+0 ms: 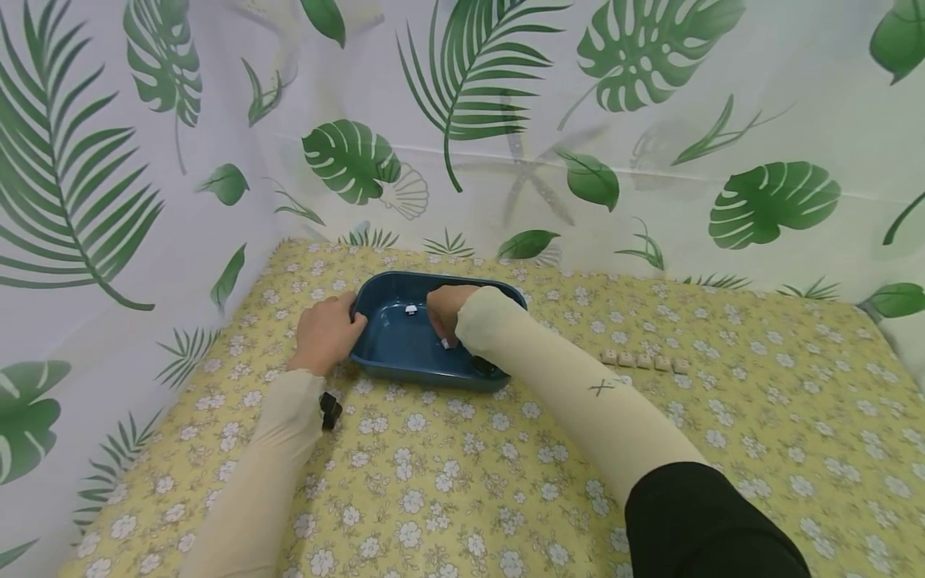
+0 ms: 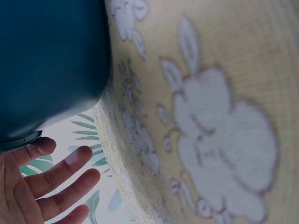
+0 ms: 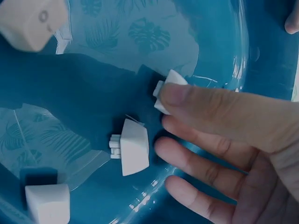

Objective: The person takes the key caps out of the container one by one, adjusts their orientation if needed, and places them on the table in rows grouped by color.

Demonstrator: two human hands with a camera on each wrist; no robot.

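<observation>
A dark blue plastic basin (image 1: pixel 405 373) sits on the tablecloth. My left hand (image 1: pixel 328 329) holds its left end by the rim, thumb over the edge; in the left wrist view the other fingers (image 2: pixel 60 172) spread beneath the rim. Inside the basin, my right hand (image 1: pixel 446 311) pinches a small white keycap (image 3: pixel 173 76) between thumb and index finger. Close by its fingertips lies another white keycap (image 3: pixel 134 148) on its side, stem showing. One more keycap (image 3: pixel 48 203) is at lower left, and a marked one (image 3: pixel 35 23) shows blurred at upper left.
Right of the basin, several beige keycaps (image 1: pixel 645 361) stand in a row on the yellow floral tablecloth (image 1: pixel 433 498). A leaf-patterned white curtain (image 1: pixel 506 193) hangs behind the table and on the left. A small black device (image 1: pixel 330 410) is worn at the left wrist.
</observation>
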